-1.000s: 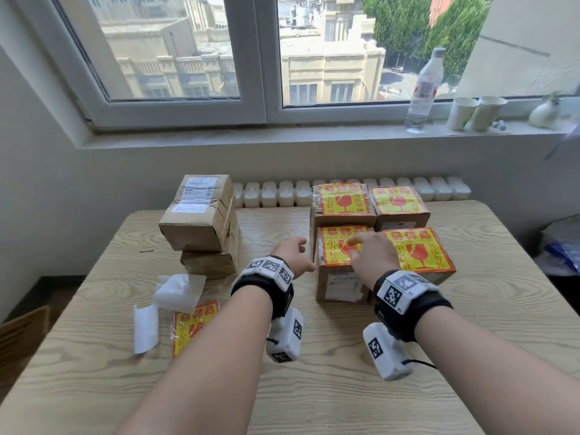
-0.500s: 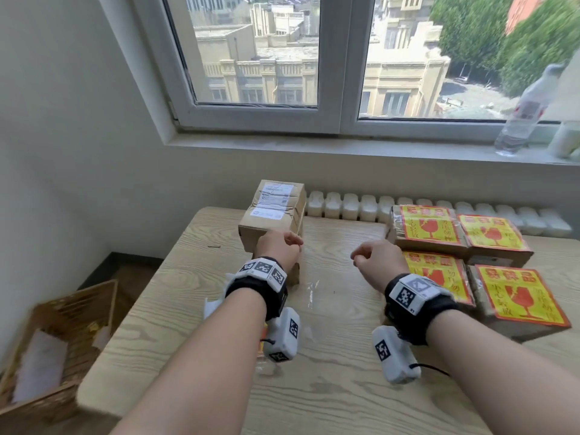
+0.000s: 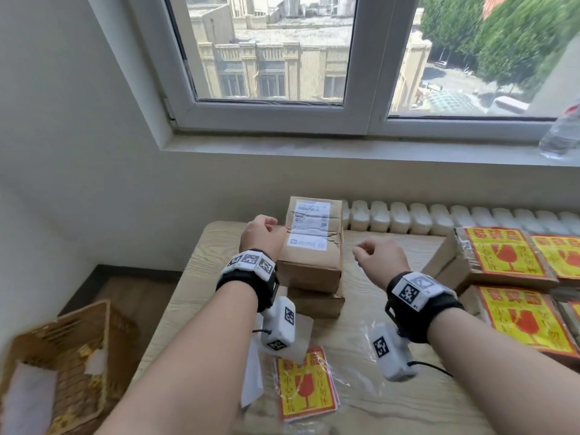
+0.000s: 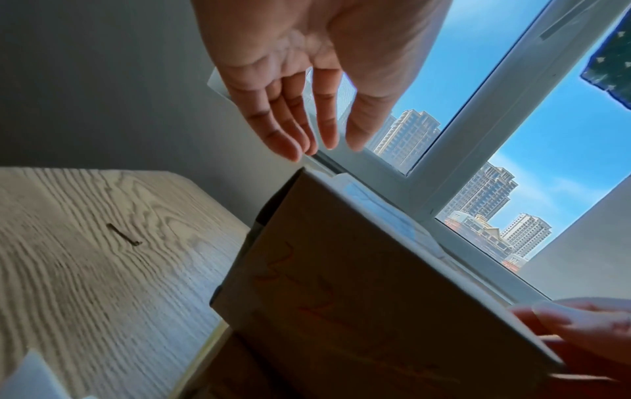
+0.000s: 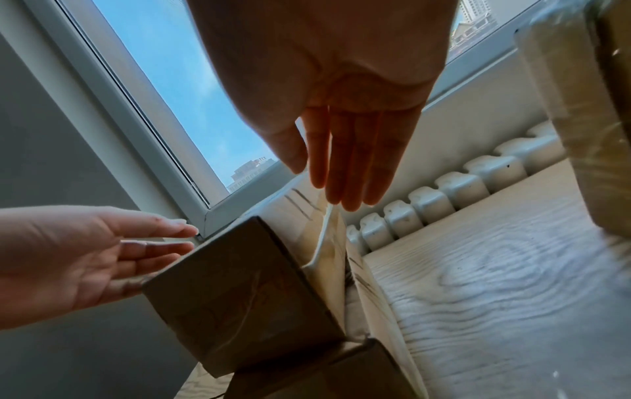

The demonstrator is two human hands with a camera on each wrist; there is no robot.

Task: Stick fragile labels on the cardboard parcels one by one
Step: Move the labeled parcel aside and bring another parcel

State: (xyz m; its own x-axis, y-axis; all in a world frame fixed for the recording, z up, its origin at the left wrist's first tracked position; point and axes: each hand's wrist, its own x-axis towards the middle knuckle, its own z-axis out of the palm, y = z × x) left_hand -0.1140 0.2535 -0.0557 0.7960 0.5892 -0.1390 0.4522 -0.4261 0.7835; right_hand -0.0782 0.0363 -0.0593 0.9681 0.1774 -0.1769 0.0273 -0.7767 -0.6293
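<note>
Head view, setting: a wooden table (image 3: 351,400) stands under a window (image 3: 270,54), with a radiator (image 3: 439,219) along its far edge.
Head view, left hand: the left hand (image 3: 260,235) is at the left side of the top box (image 3: 310,243), which rests on a second box (image 3: 314,301); whether it touches is unclear.
Head view, right hand: the right hand (image 3: 381,260) hovers just right of that box, apart from it.
Head view, labels: a stack of yellow labels (image 3: 306,386) lies below the wrists; labelled boxes (image 3: 514,262) sit right of the right hand.
Left wrist view: the fingers (image 4: 290,127) are straight and loose, holding nothing, just above the box's corner (image 4: 341,283).
Right wrist view: the fingers (image 5: 351,162) hang straight, empty, over the box's edge (image 5: 239,294); the left hand (image 5: 78,256) shows across it, spread.
</note>
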